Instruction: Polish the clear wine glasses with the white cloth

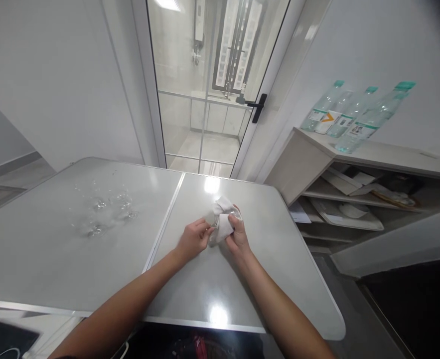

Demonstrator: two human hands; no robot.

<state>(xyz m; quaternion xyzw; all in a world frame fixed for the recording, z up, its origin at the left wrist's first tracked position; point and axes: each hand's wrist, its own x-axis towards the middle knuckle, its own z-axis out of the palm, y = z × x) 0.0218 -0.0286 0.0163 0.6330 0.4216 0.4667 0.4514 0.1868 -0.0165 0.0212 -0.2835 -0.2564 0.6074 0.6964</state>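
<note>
Both my hands meet over the right half of the grey table (242,299). My left hand (192,239) pinches a small clear glass (209,218) by its base, fingers closed. My right hand (236,234) is closed on a white cloth (224,222) that is wrapped around the glass. The cloth hides most of the glass. Several clear glasses (105,212) stand together on the left half of the table, well away from my hands.
A glass door (205,89) with a black handle (259,106) stands behind the table. At the right is a shelf unit (317,164) holding papers, with three plastic water bottles (354,117) on top. A dark object (3,341) lies at the bottom left.
</note>
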